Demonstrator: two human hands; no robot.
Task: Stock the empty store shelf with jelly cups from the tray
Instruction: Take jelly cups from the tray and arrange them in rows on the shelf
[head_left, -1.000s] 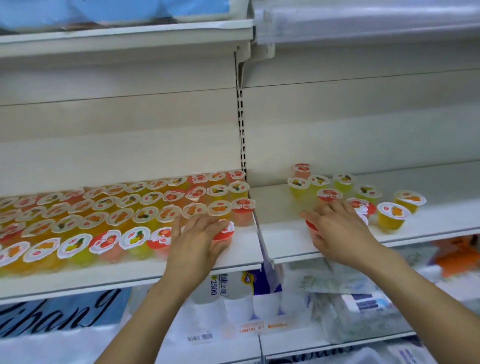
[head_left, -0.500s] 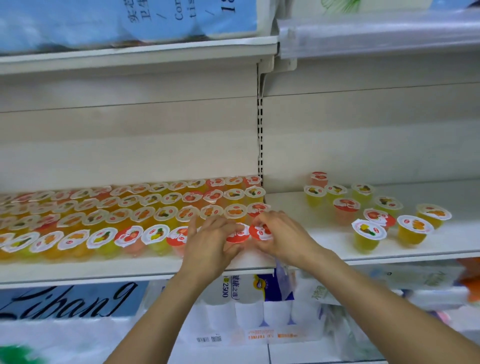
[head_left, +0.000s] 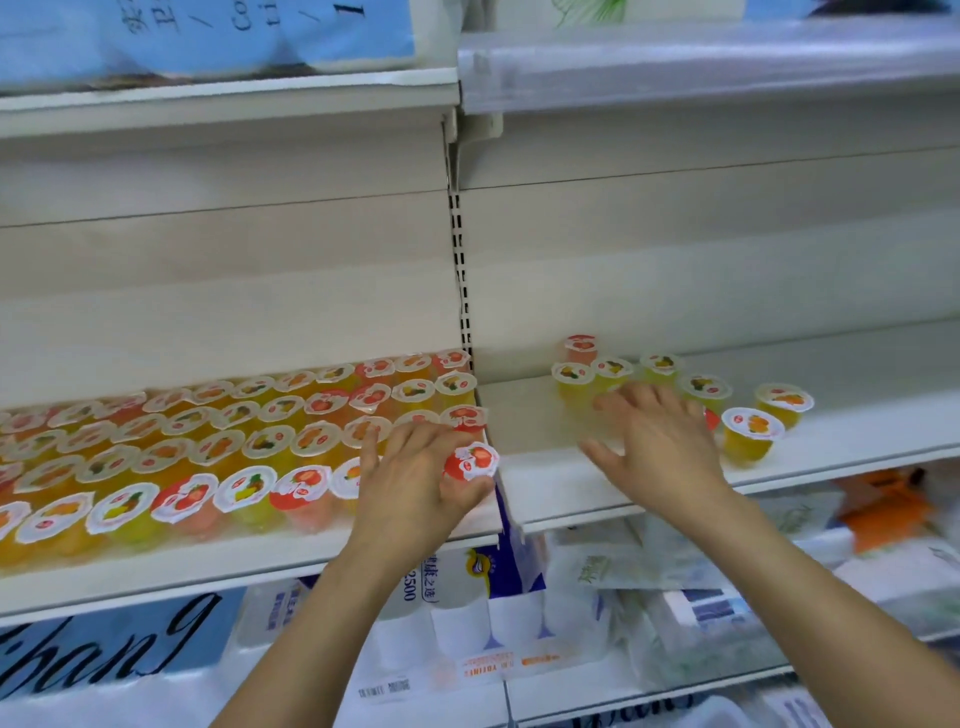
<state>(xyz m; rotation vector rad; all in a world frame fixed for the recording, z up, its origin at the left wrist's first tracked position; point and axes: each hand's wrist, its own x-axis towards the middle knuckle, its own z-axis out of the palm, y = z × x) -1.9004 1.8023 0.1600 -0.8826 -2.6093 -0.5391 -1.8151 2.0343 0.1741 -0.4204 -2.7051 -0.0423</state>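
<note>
Stocking has barely begun: about nine jelly cups (head_left: 752, 434) stand on the right shelf (head_left: 545, 483), while the tray (head_left: 156, 564) left of it is nearly full. The left hand (head_left: 415, 488) grips a red cup (head_left: 470, 465) at the tray's corner (nearest the shelf). The right hand (head_left: 657, 447), fingers spread and holding nothing I can see, hovers over the shelf.

Packed jelly cups (head_left: 249, 441) fill the left shelf (head_left: 156, 566); a loose cluster (head_left: 675, 384) sits on the right shelf (head_left: 857, 431).

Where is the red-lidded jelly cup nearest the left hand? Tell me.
In the head view, the red-lidded jelly cup sits at the right front corner of the left shelf, against the left hand, beside the shelf gap.
</note>
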